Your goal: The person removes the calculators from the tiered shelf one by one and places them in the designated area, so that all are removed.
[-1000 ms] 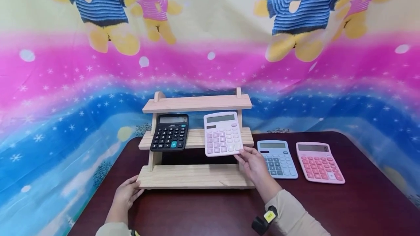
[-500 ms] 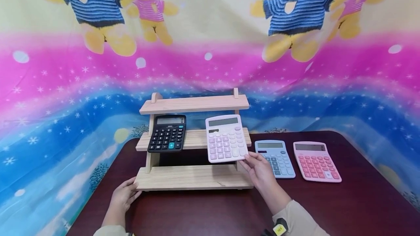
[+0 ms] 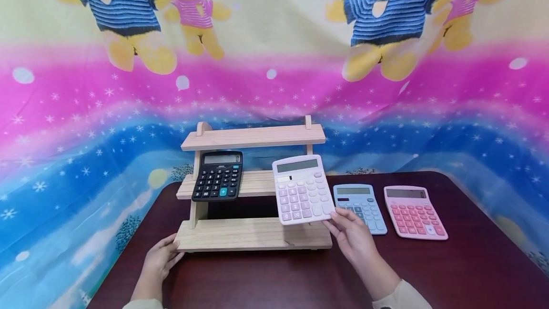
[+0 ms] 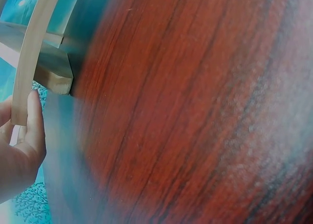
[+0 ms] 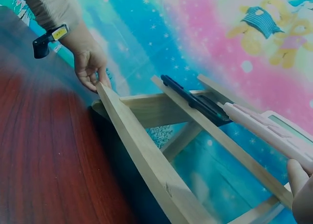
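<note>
My right hand pinches the lower right corner of a pale pink calculator. This calculator is held up in front of the right part of the wooden rack's middle and bottom shelves, its keys facing me. My left hand grips the left end of the bottom shelf; in the left wrist view its thumb and fingers lie on either side of the board. A black calculator leans on the left of the middle shelf, its foot at the front edge.
Right of the rack, a light blue calculator and a pink calculator lie on the dark red-brown table. The blue one is partly behind my right hand. A printed bear cloth hangs behind the table.
My right hand has drawn the pale pink calculator away from the middle shelf, down and to the right, closer to me. The left hand stays at the bottom shelf's end.
</note>
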`<state>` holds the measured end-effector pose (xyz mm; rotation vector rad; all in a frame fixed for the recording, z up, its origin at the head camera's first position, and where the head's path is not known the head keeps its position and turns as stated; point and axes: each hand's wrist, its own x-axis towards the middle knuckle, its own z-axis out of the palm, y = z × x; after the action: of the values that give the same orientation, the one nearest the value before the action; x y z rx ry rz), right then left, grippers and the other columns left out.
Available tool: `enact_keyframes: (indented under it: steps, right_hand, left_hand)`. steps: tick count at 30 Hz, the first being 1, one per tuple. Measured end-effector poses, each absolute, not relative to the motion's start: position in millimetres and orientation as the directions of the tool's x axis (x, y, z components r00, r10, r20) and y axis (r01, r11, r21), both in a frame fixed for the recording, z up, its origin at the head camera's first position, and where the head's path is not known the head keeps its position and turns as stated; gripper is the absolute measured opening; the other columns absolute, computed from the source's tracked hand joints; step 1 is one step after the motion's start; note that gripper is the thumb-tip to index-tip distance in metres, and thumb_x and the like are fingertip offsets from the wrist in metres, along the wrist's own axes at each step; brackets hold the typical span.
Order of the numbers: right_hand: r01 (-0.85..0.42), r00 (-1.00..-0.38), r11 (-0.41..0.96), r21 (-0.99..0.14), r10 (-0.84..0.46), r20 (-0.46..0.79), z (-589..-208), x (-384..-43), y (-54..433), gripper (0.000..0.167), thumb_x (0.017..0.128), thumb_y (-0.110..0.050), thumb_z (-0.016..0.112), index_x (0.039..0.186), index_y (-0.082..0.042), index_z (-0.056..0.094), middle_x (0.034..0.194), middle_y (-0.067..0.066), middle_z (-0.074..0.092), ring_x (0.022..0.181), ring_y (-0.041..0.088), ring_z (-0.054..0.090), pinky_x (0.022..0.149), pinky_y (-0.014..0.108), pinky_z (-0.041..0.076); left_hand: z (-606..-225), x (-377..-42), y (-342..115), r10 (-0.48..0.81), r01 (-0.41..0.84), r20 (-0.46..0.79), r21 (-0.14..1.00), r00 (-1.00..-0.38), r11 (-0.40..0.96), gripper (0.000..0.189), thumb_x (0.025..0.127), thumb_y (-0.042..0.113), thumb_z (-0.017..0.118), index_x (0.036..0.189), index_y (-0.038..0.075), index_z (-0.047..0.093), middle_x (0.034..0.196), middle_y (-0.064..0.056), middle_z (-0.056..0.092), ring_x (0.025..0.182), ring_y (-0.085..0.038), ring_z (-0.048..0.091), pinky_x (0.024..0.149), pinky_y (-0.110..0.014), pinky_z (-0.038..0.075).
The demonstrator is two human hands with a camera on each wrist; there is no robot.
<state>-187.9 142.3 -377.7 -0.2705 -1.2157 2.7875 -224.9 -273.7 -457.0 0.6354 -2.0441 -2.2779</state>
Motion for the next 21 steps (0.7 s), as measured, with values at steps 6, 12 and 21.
enact_keyframes:
  steps: [6, 12, 21]
  right_hand:
    - [0.002, -0.986, -0.690, -0.723, 0.117, -0.115, -381.6, -174.5, 152.3, 0.030, 0.083, 0.014, 0.041, 0.073, -0.006, 0.061, 0.090, 0.005, 0.059, 0.084, 0.015, 0.058, 0.082, 0.034, 0.043]
    - [-0.002, -0.992, -0.702, -0.712, 0.092, -0.088, -386.5, -163.9, 164.1, 0.027, 0.083, 0.012, 0.044, 0.075, -0.005, 0.063, 0.092, 0.005, 0.059, 0.086, 0.015, 0.058, 0.082, 0.034, 0.043]
    - [-0.069, -0.997, -0.762, -0.644, 0.022, 0.080, -399.5, -153.7, 181.1, 0.025, 0.085, 0.011, 0.042, 0.084, -0.001, 0.064, 0.093, 0.009, 0.057, 0.085, 0.016, 0.057, 0.082, 0.031, 0.044]
  left_hand:
    - [-460.1, -223.8, -275.3, -0.258, -0.258, -0.293, 0.953, -0.921, -0.160, 0.055, 0.085, 0.002, 0.051, 0.132, -0.009, 0.024, 0.086, -0.008, 0.056, 0.070, -0.009, 0.057, 0.069, -0.027, 0.049]
    - [-463.6, -225.1, -276.5, -0.248, -0.249, -0.284, 0.954, -0.926, -0.166, 0.055, 0.085, 0.002, 0.051, 0.131, -0.009, 0.023, 0.089, -0.009, 0.056, 0.071, -0.009, 0.057, 0.070, -0.028, 0.049]
    - [-459.8, -226.2, -277.2, -0.251, -0.244, -0.279, 0.956, -0.927, -0.163, 0.056, 0.085, 0.002, 0.052, 0.132, -0.009, 0.024, 0.091, -0.009, 0.056, 0.071, -0.008, 0.057, 0.068, -0.026, 0.049]
